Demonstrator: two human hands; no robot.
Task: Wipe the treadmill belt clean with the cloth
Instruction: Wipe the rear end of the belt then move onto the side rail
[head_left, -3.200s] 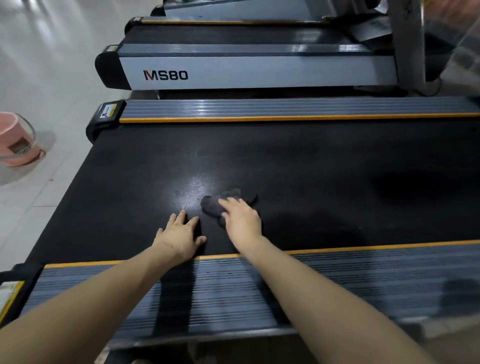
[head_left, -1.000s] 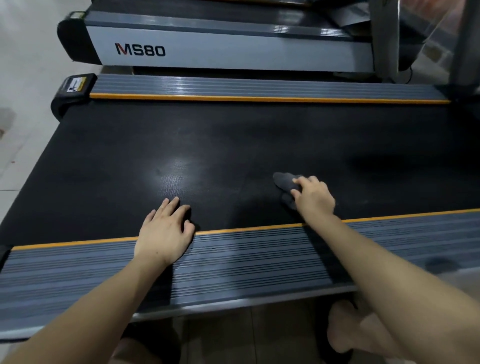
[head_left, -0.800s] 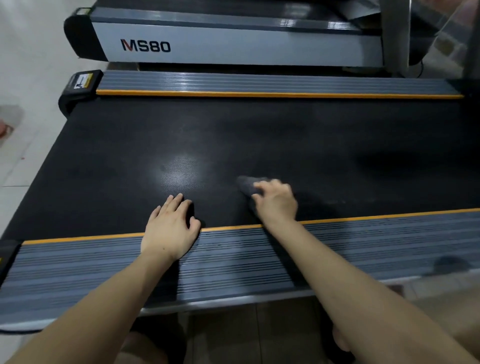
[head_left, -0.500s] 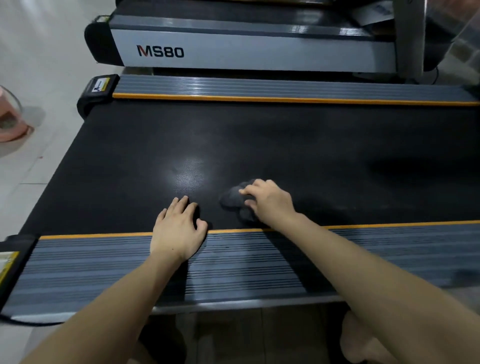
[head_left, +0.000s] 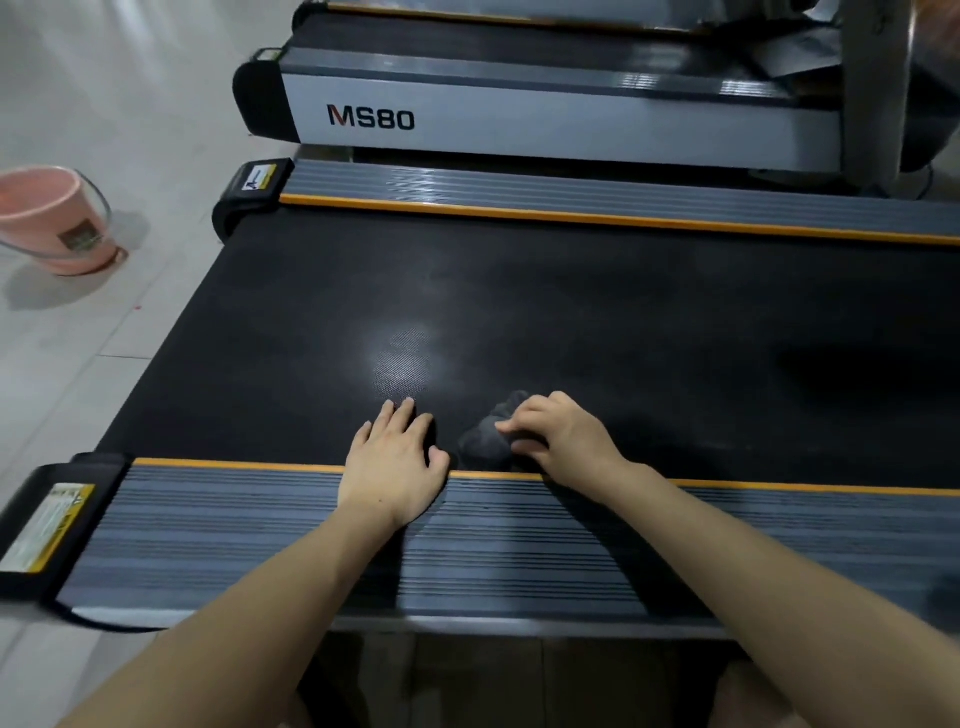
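The black treadmill belt (head_left: 571, 322) runs across the middle of the view between two grey ribbed side rails with orange edges. A small dark grey cloth (head_left: 485, 441) lies bunched on the belt close to the near orange edge. My right hand (head_left: 563, 439) grips the cloth with curled fingers and presses it to the belt. My left hand (head_left: 397, 465) lies flat, palm down and fingers apart, across the near orange edge, just left of the cloth and holding nothing.
The near side rail (head_left: 260, 530) lies under my forearms. A second treadmill marked MS80 (head_left: 519, 119) stands beyond the far rail (head_left: 571, 195). A pink bucket (head_left: 52, 218) sits on the pale tiled floor at left.
My right hand has slid the cloth leftward along the belt's near edge, ending close to my left hand. The left hand has stayed planted on the near rail.
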